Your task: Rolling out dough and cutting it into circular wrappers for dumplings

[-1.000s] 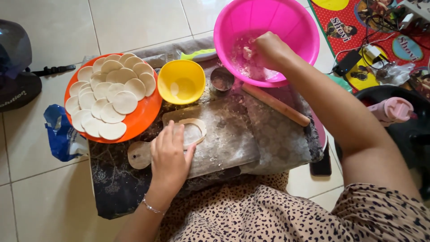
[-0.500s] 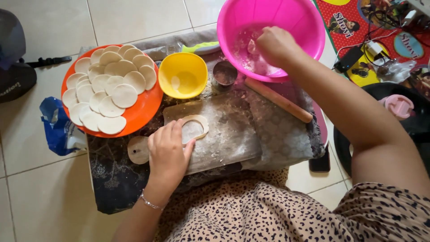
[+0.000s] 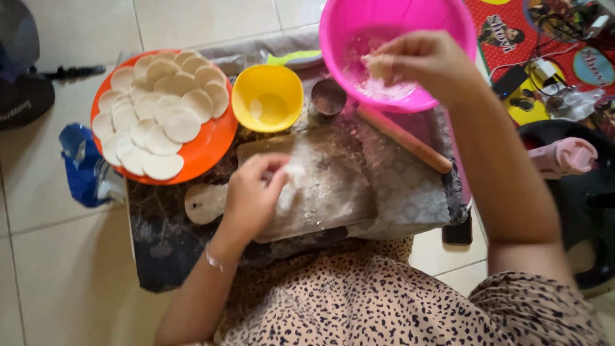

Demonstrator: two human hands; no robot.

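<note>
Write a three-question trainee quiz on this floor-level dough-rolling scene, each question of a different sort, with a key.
1. True or false: the orange round plate holds flat white dough discs.
2. Which does the right hand reach into?
A. the yellow plastic bowl
B. the pink plastic basin
C. the small dark metal cup
3. Fill in: the left hand rests on the floured wooden ____, with the wooden rolling pin lying beside it.

Key:
1. True
2. B
3. board
</note>
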